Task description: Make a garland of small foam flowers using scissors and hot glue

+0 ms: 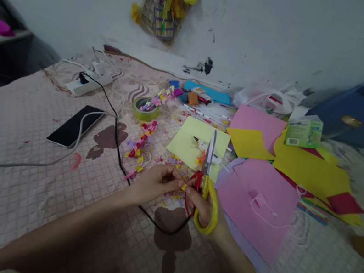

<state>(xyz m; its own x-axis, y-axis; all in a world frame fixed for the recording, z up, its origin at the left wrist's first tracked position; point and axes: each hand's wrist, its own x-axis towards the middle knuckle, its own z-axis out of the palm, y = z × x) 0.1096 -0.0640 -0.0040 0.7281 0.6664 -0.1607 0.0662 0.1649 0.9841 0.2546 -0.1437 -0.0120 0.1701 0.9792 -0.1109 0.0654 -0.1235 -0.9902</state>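
My left hand (160,180) is closed in a pinch on a tiny yellow paper piece (184,186). Fingertips of my right hand (203,207) touch that same piece from the other side. Scissors (209,159) with red and yellow handles hang on my right hand, its fingers through the loops and the blades pointing away from me. Just beyond both hands, small coloured paper scraps (178,161) lie scattered. A pale yellow sheet (184,139) lies behind them, partly under the blades. Left of my left hand runs a strand of pink, yellow and purple paper bits (141,141).
A roll of tape (145,109) and a black phone (75,125) lie left. A black cable (119,144) runs from a power strip (89,86) past my hands. Pink sheets (262,201), yellow sheets (312,170) and a small green box (304,131) lie right. A wall stands behind.
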